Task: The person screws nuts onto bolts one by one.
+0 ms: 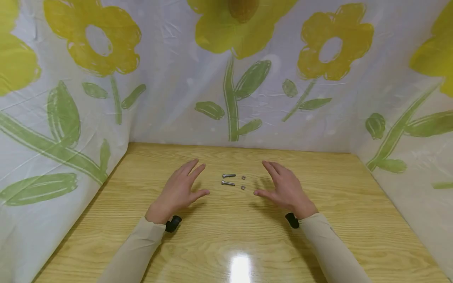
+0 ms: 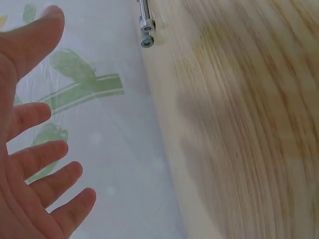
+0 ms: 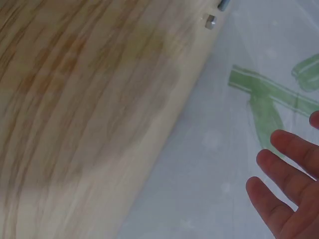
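Observation:
Two silver bolts lie side by side on the wooden table, the far bolt point(image 1: 229, 175) and the near bolt point(image 1: 228, 183), heads toward the left. Just right of their threaded ends sit two small nuts, a far nut point(image 1: 243, 177) and a near nut point(image 1: 243, 187). My left hand point(image 1: 179, 189) hovers left of the bolts, fingers spread and holding nothing. On the other side, my right hand point(image 1: 286, 189) is held over the table right of the nuts, its fingers extended and likewise holding nothing. In the left wrist view the bolt heads point(image 2: 146, 26) show beyond the thumb.
The wood-grain table point(image 1: 226, 220) is bounded at the back and both sides by a white cloth point(image 1: 170, 102) printed with yellow flowers. Black wrist straps point(image 1: 173, 224) show at the sleeve cuffs. A bright light reflection lies on the table's near part.

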Demonstrator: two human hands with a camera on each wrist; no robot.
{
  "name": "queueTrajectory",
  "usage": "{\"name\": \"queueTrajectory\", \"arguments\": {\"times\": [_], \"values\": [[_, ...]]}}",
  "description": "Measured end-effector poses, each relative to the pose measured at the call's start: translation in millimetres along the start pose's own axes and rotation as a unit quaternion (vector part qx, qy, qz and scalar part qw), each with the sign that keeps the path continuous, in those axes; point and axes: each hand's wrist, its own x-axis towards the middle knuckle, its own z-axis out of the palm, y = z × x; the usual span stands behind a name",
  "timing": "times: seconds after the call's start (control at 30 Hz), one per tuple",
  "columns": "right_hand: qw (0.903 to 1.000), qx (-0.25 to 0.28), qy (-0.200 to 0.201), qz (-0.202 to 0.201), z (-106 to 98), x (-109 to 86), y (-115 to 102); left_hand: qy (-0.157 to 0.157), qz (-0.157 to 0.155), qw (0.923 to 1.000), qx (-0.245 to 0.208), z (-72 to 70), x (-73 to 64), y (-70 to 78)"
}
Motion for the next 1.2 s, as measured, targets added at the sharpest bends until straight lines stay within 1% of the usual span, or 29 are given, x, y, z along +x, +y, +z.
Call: {"name": "queueTrajectory", "arguments": {"times": [0.07, 0.2, 0.37, 0.5, 0.7, 0.83, 1.03, 1.1, 1.2], "values": [[0.9999, 0.008, -0.012, 0.008, 2, 0.7, -1, -0.004, 0.0, 0.9999, -0.016, 0.5, 2.1, 1.6], [0.9993, 0.018, -0.025, 0.019, 7, 1.8, -1, -0.013, 0.001, 0.9995, -0.03, 4.0, 7.6, 3.6], [0.9987, 0.028, -0.033, 0.027, 10, 6.3, -1, -0.014, 0.007, 0.999, -0.041, 8.7, 16.4, 4.8], [0.9979, 0.033, -0.045, 0.033, 11, 9.4, -1, -0.023, 0.013, 0.9983, -0.052, 12.8, 22.7, 6.5], [0.9961, 0.045, -0.068, 0.036, 12, 13.0, 0, -0.035, 0.007, 0.9974, -0.063, 17.2, 31.4, 10.4], [0.9926, 0.067, -0.091, 0.044, 13, 15.9, 1, -0.052, 0.002, 0.9956, -0.078, 19.4, 37.3, 13.1], [0.9841, 0.116, -0.12, 0.061, 15, 20.2, 4, -0.08, -0.013, 0.9915, -0.102, 24.8, 45.5, 15.3], [0.982, 0.128, -0.125, 0.061, 17, 21.7, 5, -0.087, -0.017, 0.9904, -0.107, 27.0, 47.9, 15.6], [0.9801, 0.143, -0.129, 0.05, 19, 24.4, 7, -0.097, -0.023, 0.9881, -0.117, 29.2, 51.2, 16.4]]}}
